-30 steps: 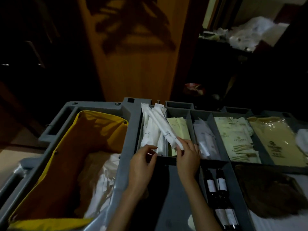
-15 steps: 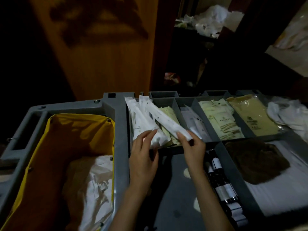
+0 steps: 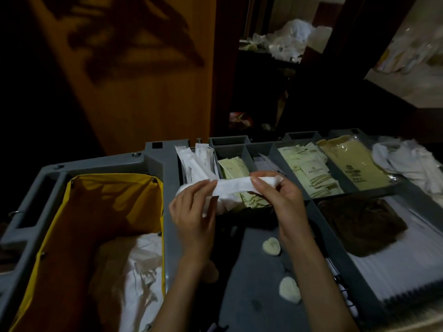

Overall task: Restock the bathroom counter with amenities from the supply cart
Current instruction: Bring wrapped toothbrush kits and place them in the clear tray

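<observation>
A long white amenity packet lies level between both hands, lifted above the grey supply cart. My left hand pinches its left end and my right hand pinches its right end. More white packets stand in the cart's far-left compartment. Pale green sachets fill the compartment beside them, partly hidden by the hands.
A yellow waste bag with crumpled white material hangs at the cart's left. Further compartments hold cream sachets and yellow packs. A brown cloth lies on white sheets at right. Small pale soaps sit on the near tray. A wooden door stands behind.
Both hands have lifted one white packet out of the far-left compartment and turned it level between them. The camera has dipped and come closer to the cart.
</observation>
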Demonstrator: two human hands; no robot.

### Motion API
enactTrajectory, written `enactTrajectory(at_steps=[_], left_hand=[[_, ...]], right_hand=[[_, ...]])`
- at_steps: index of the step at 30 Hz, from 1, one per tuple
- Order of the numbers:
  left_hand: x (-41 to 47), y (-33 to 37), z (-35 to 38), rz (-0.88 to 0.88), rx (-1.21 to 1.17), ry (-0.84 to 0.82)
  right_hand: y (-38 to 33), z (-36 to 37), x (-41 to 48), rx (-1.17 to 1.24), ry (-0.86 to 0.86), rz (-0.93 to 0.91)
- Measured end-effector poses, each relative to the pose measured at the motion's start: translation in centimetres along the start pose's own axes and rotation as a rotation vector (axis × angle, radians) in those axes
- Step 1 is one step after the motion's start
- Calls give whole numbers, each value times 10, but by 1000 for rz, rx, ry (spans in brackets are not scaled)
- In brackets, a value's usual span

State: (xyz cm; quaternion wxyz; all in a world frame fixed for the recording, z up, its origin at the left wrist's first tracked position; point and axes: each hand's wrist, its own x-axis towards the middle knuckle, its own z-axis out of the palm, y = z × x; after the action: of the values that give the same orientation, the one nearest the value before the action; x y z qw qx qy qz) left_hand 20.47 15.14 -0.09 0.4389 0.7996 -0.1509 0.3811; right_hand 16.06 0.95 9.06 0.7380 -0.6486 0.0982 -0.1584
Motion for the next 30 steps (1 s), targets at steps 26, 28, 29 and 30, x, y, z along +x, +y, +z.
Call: enactTrajectory(at_steps=[26,28,29,30], left_hand=[[21,-1,-26,-778,-491,-54],[21,1,-24,-795,-499,-68],[21,1,-24,-809,-509,-70],[21,2,-24,-824,-520,-72]], right_hand=[[111,35,52,-1168,19,31],[108,32,51,-992,71,14],[104,29,50,-858,84,12],[100,27,49,-707,90,11]])
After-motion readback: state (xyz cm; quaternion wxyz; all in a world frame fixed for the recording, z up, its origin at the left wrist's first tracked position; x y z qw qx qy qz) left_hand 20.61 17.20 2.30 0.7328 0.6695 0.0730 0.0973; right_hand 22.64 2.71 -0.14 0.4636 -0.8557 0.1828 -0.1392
